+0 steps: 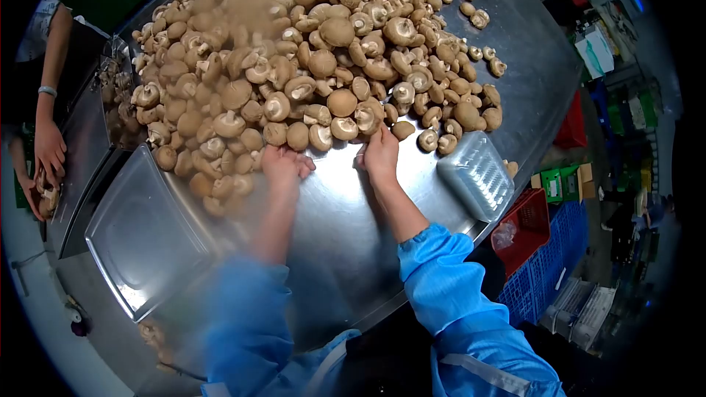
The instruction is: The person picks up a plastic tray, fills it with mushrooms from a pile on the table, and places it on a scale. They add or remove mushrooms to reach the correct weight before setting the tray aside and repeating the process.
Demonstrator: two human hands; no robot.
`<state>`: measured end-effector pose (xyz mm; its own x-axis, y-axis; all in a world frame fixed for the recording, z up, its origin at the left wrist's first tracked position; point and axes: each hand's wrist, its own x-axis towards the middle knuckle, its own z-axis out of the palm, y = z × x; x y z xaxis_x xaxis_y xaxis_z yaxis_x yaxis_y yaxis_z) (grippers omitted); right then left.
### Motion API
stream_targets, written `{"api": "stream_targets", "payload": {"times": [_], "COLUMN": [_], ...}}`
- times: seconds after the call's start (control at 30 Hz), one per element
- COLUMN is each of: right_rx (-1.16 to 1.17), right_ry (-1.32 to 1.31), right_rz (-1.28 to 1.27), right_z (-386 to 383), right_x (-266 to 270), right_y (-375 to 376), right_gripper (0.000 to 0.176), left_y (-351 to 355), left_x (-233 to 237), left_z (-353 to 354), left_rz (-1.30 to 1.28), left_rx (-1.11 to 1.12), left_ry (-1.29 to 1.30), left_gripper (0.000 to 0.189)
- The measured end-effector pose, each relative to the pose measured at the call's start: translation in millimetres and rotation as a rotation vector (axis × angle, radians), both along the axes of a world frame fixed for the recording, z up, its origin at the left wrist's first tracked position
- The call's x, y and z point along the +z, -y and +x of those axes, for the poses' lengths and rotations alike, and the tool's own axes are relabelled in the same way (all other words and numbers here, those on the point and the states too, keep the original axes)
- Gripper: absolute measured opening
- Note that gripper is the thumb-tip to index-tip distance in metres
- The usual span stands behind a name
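Note:
A big heap of brown shiitake mushrooms (322, 63) covers the far part of a steel table (331, 228). My left hand (284, 165) is at the near edge of the heap, its fingers curled in below two mushroom caps; what they hold, if anything, is hidden. Across a strip of bare steel, my right hand (381, 154) has its fingers closed at a single shiitake mushroom (369, 115), whose pale gilled underside shows. Both forearms come out of blue sleeves. A stack of clear plastic trays (476, 175) lies to the right of my right hand.
A shiny rectangular pan (147, 231) is at the table's left side. Beyond it, another person's hands (48, 151) handle mushrooms. Red (523, 224) and blue crates (548, 257) stand off the right edge. A blurry smear covers part of the view at left.

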<state>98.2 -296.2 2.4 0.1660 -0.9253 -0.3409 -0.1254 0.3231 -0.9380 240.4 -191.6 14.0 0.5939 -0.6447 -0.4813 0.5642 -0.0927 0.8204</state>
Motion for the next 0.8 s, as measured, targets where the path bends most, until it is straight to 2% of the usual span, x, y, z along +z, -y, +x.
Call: {"api": "stream_targets", "payload": {"times": [0.03, 0.07, 0.17, 0.43, 0.53, 0.6, 0.73, 0.8], "right_rx": [-0.035, -0.036, 0.022, 0.052, 0.057, 0.154, 0.306, 0.371], "right_ry": [0.141, 0.187, 0.173, 0.190, 0.137, 0.132, 0.130, 0.191], "right_rz": [0.154, 0.207, 0.252, 0.161, 0.138, 0.087, 0.028, -0.026], "right_z": [0, -5, -18, -50, -54, -51, -26, -1], "right_x": [17, 9, 22, 45, 67, 82, 108, 121], "right_y": [-6, -8, -22, -63, -83, -95, -129, -149], "right_gripper": [0.030, 0.033, 0.035, 0.041, 0.043, 0.044, 0.044, 0.042], "left_y": [-2, -7, -18, -62, -91, -115, -174, -212], "left_x": [-1, -3, -4, 25, 38, 57, 99, 86], "left_z": [-2, -6, -14, -38, -38, -33, -5, 22], "left_rz": [-0.030, -0.060, -0.105, -0.136, -0.181, -0.147, -0.004, -0.052], "left_rx": [0.012, 0.024, 0.045, 0.007, 0.004, 0.016, -0.022, -0.093], "left_ry": [0.016, 0.032, 0.063, 0.048, 0.048, 0.048, 0.141, 0.511], "left_gripper": [0.026, 0.025, 0.023, 0.020, 0.026, 0.031, 0.030, 0.029]}}
